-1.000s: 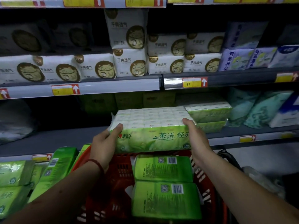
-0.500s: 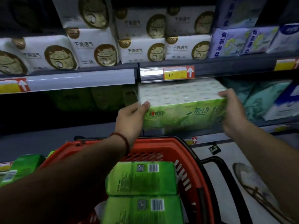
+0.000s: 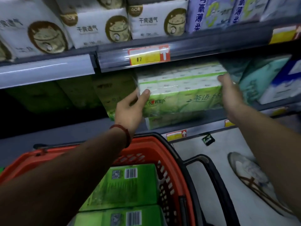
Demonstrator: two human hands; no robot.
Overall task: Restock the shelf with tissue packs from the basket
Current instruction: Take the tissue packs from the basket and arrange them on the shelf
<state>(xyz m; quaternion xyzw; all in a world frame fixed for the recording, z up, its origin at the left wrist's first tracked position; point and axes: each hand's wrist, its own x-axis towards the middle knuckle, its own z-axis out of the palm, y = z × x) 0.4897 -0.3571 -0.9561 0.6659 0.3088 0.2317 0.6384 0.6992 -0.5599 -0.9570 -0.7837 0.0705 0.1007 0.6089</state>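
A large green and white tissue pack (image 3: 180, 92) sits partly inside the middle shelf (image 3: 91, 128), on top of another green pack (image 3: 164, 122). My left hand (image 3: 130, 110) grips its left end, thumb on top. My right hand (image 3: 229, 93) holds its right end, fingers along the side. Below, the red basket (image 3: 164, 160) holds two more green tissue packs (image 3: 123, 186), barcodes up.
White packs with a gold cat print (image 3: 97, 26) fill the upper shelf. Teal and blue packs (image 3: 267, 82) stand right of the green pack. A yellow and red price tag (image 3: 149, 54) hangs above it. A shoe (image 3: 250, 175) is on the floor at right.
Both hands lifted the green pack from above the basket and pushed it forward and right into the middle shelf, onto another pack. The view moved closer to the shelf.
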